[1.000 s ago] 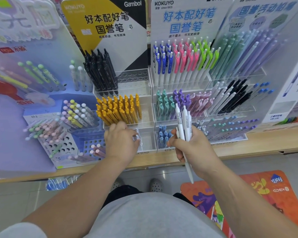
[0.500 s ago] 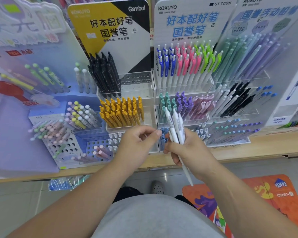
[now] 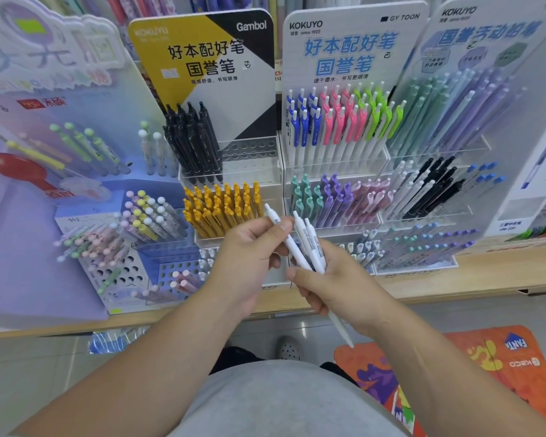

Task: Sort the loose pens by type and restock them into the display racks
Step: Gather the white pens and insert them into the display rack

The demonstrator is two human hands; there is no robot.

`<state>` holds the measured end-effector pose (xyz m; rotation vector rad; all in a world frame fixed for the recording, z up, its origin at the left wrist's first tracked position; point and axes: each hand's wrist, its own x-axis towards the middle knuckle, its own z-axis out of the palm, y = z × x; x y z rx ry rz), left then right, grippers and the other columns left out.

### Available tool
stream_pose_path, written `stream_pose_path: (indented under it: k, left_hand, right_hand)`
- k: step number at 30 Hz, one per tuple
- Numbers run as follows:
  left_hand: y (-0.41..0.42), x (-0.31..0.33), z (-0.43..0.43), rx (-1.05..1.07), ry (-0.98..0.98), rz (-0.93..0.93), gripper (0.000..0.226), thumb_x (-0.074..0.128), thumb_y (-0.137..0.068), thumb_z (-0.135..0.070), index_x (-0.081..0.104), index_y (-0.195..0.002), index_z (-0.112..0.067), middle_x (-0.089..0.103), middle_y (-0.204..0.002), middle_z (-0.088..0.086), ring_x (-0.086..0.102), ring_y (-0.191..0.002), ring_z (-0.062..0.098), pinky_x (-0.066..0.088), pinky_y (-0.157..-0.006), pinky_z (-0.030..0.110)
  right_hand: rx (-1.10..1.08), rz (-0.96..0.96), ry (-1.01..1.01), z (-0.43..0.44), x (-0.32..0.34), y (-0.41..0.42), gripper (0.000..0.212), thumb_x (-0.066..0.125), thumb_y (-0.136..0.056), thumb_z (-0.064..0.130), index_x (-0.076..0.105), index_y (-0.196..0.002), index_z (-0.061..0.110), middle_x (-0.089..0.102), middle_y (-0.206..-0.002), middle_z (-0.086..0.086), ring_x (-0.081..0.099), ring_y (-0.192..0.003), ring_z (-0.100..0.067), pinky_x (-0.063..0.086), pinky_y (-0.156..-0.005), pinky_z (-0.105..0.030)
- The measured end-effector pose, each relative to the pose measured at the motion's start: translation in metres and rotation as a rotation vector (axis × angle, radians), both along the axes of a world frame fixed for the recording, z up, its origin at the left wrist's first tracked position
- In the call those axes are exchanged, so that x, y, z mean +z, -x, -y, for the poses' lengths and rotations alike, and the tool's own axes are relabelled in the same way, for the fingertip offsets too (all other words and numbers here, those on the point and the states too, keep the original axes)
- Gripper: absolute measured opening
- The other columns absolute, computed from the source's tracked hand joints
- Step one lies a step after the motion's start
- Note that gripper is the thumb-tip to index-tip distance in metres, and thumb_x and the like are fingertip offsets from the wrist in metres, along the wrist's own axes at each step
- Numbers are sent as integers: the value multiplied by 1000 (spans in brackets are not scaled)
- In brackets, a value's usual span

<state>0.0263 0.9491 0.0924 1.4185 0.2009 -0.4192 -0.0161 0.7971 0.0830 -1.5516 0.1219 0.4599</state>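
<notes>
Stationery shop — branded display racks (image 3: pixel 334 171) w/ colour-sorted pens (image 3: pixel 338 127), promo header cards (image 3: pixel 202 58) on wooden shelf (image 3: pixel 486 272)

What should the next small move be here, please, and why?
Probably pull the left hand away to free its pen: it pinches that pen near the top, but the lower end lies in the bunch gripped by the right hand.

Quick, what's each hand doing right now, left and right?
Left hand: pinching one white pen.
Right hand: gripping a bundle of white pens.
</notes>
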Motion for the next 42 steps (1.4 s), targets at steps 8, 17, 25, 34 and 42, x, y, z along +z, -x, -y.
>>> stream_pose_path:
  k: [8,17,25,34,42]
  left_hand:
    - [-12,5,-8,70,62,-9,23,57,-96,-2,67,-114,-11,74,-90,8,60,-66,13,44,-59,27]
    - [-11,1,-10,112,-47,18,12,63,-96,-15,71,-102,-9,64,-81,10,60,-64,15,50,-59,29]
    - [-21,1,-45,293,-150,218,18,70,-88,-1,70,-104,-10,73,-86,6,71,-77,15,55,-67,22]
    - [-4,-39,-57,67,-623,321,21,83,-78,-11,70,-87,-26,69,-78,-7,56,-64,5,54,-64,25]
    - [3,-61,-52,-135,-843,326,17,81,-81,-20,70,-89,-31,56,-68,-41,54,-59,1,37,-54,16]
  right_hand:
    - [-106,-28,-109,8,-5,5,23,67,-92,23,47,-89,12,43,-64,-14,36,-48,-20,31,-44,-29]
    - [7,11,-5,4,-6,2,31,76,-87,25,59,-80,50,46,-52,12,36,-45,-16,33,-46,-27]
    - [-138,-66,17,13,-16,1,20,73,-90,21,54,-95,15,44,-55,4,30,-45,-17,28,-44,-26]
    - [-182,-90,21,13,-16,-3,20,70,-91,21,54,-99,12,44,-54,6,31,-46,-16,29,-43,-25]
    - [-187,-91,21,14,-20,-2,21,71,-91,20,55,-100,10,42,-56,4,31,-45,-15,28,-42,-24]
